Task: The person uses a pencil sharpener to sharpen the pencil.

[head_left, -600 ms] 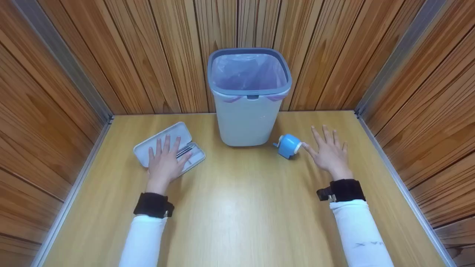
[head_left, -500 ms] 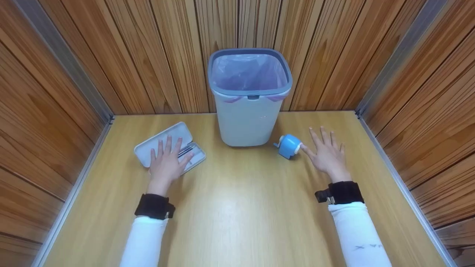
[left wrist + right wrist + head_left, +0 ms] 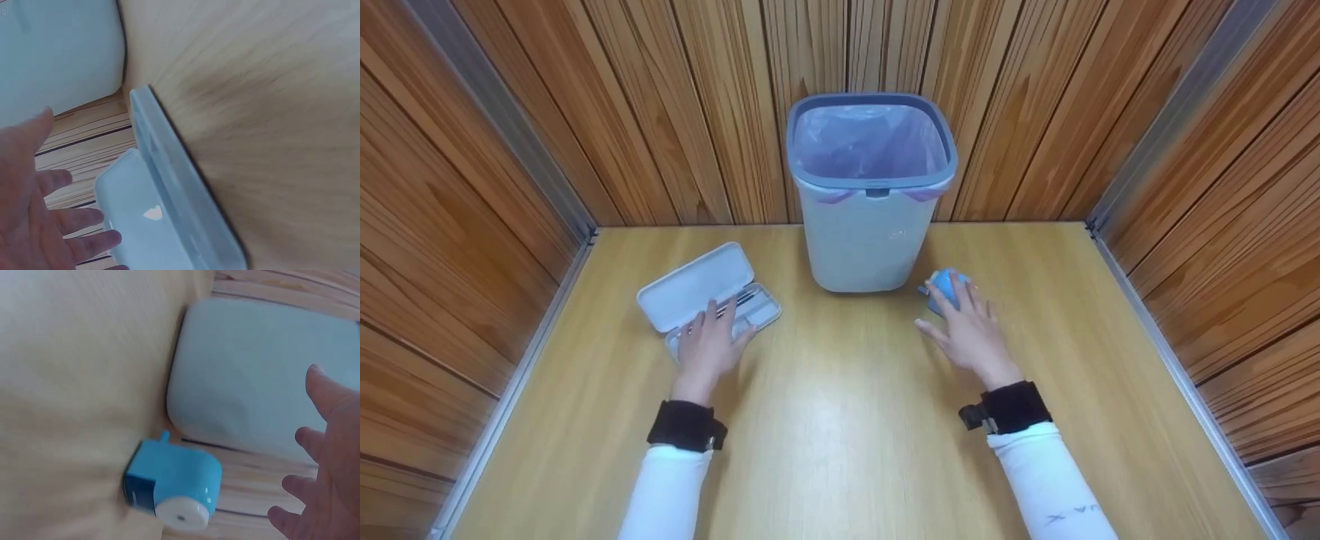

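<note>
An opened pale grey pencil case (image 3: 697, 281) lies at the left of the table, its lid tipped back and a few thin dark pencils or pens (image 3: 745, 298) inside. Above the case's near half hovers my left hand (image 3: 711, 351), fingers loosely extended and holding nothing; the left wrist view shows it apart from the case. A blue crank pencil sharpener (image 3: 180, 475) with a white round front stands at the right. Over it, partly covering it in the head view, is my right hand (image 3: 971, 334), fingers spread; in the right wrist view a gap separates them.
A tall whitish waste bin (image 3: 870, 244) with a grey rim and a clear liner bag stands at the back centre, between the case and the sharpener. Wooden plank walls (image 3: 705, 112) enclose the table (image 3: 825, 420) at the back and both sides.
My right hand has moved left, from beside the sharpener to above it. My left hand has drawn back slightly toward me, uncovering more of the case's lid. The view has shifted a little.
</note>
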The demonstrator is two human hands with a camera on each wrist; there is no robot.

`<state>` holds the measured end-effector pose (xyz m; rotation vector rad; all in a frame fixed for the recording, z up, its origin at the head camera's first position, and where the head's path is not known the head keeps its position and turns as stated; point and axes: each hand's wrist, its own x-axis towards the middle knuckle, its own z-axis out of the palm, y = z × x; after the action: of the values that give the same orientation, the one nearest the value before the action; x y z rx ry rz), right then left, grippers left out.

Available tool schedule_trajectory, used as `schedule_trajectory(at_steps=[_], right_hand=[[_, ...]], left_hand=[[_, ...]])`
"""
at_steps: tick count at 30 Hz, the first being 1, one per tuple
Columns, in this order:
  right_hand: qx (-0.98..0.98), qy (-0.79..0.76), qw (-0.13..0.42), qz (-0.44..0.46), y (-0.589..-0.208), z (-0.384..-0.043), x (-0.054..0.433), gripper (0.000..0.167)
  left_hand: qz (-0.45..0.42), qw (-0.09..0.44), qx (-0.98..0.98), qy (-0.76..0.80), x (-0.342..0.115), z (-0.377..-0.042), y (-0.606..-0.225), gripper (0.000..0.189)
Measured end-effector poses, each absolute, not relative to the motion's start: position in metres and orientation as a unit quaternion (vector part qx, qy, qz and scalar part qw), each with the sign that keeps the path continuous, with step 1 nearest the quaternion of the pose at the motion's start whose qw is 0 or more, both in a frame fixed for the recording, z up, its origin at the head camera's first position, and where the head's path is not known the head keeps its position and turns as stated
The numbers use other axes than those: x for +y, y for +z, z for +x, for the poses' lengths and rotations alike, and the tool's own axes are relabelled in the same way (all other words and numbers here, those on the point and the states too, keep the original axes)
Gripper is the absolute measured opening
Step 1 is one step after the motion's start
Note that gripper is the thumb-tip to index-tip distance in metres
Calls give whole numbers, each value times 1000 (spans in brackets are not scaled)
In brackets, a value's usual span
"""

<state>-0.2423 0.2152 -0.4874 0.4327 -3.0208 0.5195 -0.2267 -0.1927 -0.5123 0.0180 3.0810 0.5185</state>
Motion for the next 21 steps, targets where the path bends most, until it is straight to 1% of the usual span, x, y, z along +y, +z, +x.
schedule_trajectory(at_steps=[4,8,16,21], right_hand=[[-974,150,16,166,-496,-241,198,70],[-969,158,-11,191,-507,-241,180,69],[-941,212,-140,225,-522,-242,141,60],[-931,211,-169,245,-527,-245,117,57]], left_hand=[[7,19,985,172,-189,-223,-520,62],[1,30,984,177,-184,-218,-525,58],[-8,44,979,197,-177,-214,-535,48],[-14,44,979,200,-175,-213,-539,50]])
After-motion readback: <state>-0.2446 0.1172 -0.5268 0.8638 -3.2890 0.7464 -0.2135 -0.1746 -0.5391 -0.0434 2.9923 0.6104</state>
